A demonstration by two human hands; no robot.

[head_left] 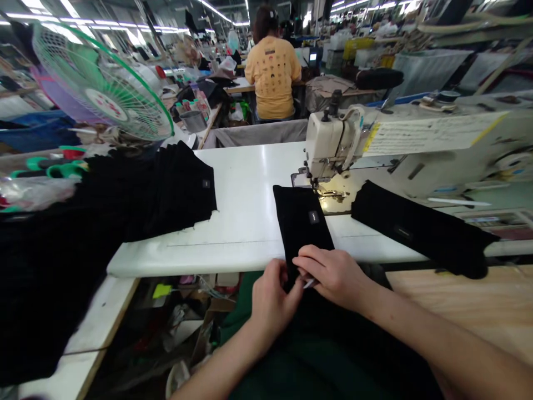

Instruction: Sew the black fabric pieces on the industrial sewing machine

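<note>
Black cloth strip (pixel 300 214) in front of sewing machine (pixel 328 144); left hand (pixel 272 300) pinches cloth edge, right hand (pixel 339 276) holds small white item (pixel 308 284).

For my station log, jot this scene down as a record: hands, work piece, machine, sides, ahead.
Left hand: at near end of flat black fabric piece with small label; grip unclear
Right hand: same end, holding small white object
Machine: cream metal sewing machine, at fabric's far end
Right side: second black labelled fabric piece
Left side: heaped black fabric; green-rimmed fan beyond
Ahead: seated person in yellow shirt
</note>
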